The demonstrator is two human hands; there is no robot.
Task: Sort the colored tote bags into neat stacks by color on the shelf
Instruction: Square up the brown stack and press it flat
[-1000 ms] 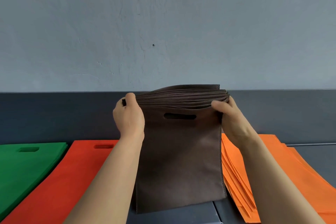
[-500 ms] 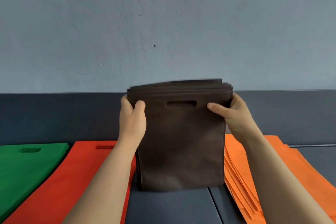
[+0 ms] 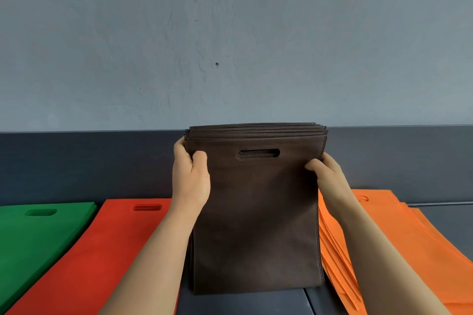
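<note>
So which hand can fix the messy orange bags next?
Probably the right hand: it grips the brown stack right beside the fanned orange stack. The left hand is by the red stack.

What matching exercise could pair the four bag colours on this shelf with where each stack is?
Things: 1 brown bags; 2 green bags; 3 red bags; 4 orange bags.
Places: A flat, far left; B upright, gripped by left hand and right hand; C flat, right of brown; D flat, between green and brown.
Pairs: 1-B, 2-A, 3-D, 4-C.
</note>
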